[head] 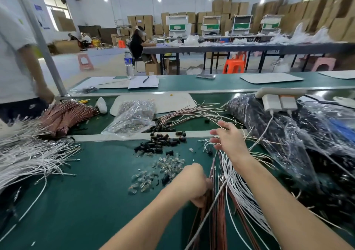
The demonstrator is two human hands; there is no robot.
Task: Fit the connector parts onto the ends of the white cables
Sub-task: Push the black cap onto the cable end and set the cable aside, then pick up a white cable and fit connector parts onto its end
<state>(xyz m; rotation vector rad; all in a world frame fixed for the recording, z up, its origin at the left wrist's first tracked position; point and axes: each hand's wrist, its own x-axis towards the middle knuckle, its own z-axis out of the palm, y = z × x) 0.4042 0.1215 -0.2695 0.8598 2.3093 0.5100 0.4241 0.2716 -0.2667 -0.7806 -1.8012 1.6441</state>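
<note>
Now your left grip [194,184] curls round the cable bundle [219,198] at lower centre; your right grip [228,142], fingers spread, hovers over its upper ends.

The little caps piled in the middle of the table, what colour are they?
Black. The caps show best in the head view, the only one here.

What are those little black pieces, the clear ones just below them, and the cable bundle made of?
The black pieces are probably moulded plastic or rubber: dark with a slight sheen.
The clear pieces look like transparent plastic, glinting; any metal inside is too small to tell.
The cable bundle has flexible white and coppery-brown jackets, seemingly smooth plastic insulation.
</note>
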